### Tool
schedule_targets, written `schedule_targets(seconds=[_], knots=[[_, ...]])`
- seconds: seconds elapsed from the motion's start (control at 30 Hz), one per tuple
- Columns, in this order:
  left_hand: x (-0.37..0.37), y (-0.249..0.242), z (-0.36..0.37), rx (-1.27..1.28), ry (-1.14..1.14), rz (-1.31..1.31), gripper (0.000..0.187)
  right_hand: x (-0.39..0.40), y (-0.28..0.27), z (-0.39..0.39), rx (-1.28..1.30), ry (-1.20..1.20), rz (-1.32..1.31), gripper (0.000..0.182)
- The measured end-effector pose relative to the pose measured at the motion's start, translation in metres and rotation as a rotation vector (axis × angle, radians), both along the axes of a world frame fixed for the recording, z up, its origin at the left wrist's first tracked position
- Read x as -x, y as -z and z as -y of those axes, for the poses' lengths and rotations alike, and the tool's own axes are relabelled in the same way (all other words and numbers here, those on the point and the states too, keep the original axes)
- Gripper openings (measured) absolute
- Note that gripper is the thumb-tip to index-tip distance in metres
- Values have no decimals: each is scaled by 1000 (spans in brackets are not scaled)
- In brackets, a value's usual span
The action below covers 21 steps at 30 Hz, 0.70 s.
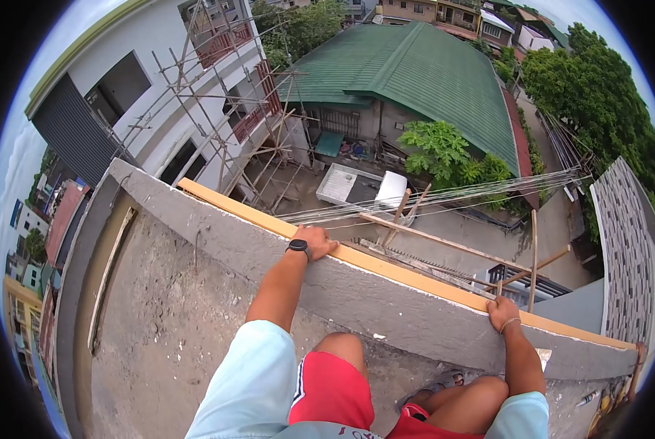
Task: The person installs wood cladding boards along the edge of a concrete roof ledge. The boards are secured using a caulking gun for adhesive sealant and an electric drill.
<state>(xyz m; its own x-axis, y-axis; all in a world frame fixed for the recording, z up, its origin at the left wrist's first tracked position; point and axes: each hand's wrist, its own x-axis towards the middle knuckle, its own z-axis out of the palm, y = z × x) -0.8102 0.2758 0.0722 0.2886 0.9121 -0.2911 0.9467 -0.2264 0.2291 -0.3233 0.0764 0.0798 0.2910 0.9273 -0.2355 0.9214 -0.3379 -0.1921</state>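
A long, straight yellow-orange board (408,272) lies along the top of the grey cement parapet (386,311), running from upper left to lower right. My left hand (314,241), with a black watch on its wrist, is closed over the board left of its middle, fingers over the far edge. Farther right, my right hand (503,313) grips the same board, its fingertips partly hidden behind it. A bracelet circles that wrist. The board's near edge looks whitish where it meets the cement.
Beyond the parapet is a drop to a yard with a white pickup truck (360,186). Wooden braces (444,241) and wires (481,192) cross just outside. Bamboo scaffolding (210,102) stands at the left building. A wooden strip (111,282) lies on the rough concrete floor (166,322).
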Motion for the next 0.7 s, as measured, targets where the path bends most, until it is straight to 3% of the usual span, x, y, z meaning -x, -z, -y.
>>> schedule_targets(seconds=[0.7], knots=[[-3,-4,-1,34,13,-12,49,-5,1,-1,11,-12,15,43]])
